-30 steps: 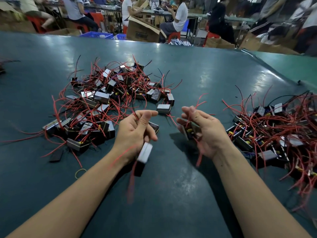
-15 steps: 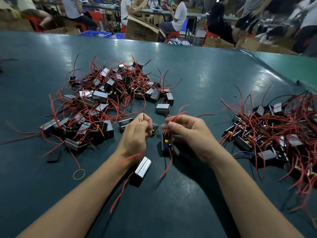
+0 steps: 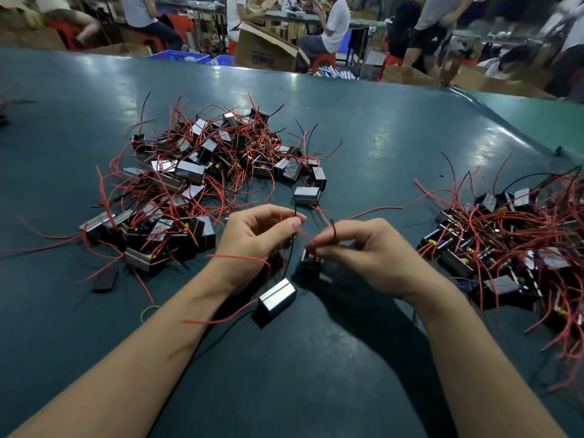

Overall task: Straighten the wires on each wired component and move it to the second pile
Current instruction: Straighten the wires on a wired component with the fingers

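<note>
**Two hands, two components, two piles**

You had two wired components out of the piles. One metal-cased component (image 3: 277, 298) lay on the green table (image 3: 395, 147) near its front edge, just under your left wrist, its red wire (image 3: 221, 320) trailing leftward and a black wire running up towards your left hand (image 3: 257, 238). That hand's thumb and forefinger pinched thin wires, a black one poking up above the fingertips. Your right hand (image 3: 363, 251) pinched a black wire (image 3: 333, 227) between thumb and forefinger, the other fingers curled over the second component (image 3: 311, 259), which sat partly hidden beneath them; yellow and blue parts showed on it.

Two piles flanked you: the unsorted pile (image 3: 202, 181) towards the table's left and far side, too tangled to count exactly, and the second pile (image 3: 518, 235) at the right edge. One grey component (image 3: 307, 195) sat alone just beyond your hands. A yellow rubber band (image 3: 148, 311) lay near your left forearm.

Beyond the far edge stood an open cardboard box (image 3: 264, 49) with unreadable print, and two blue crates (image 3: 180, 55).
</note>
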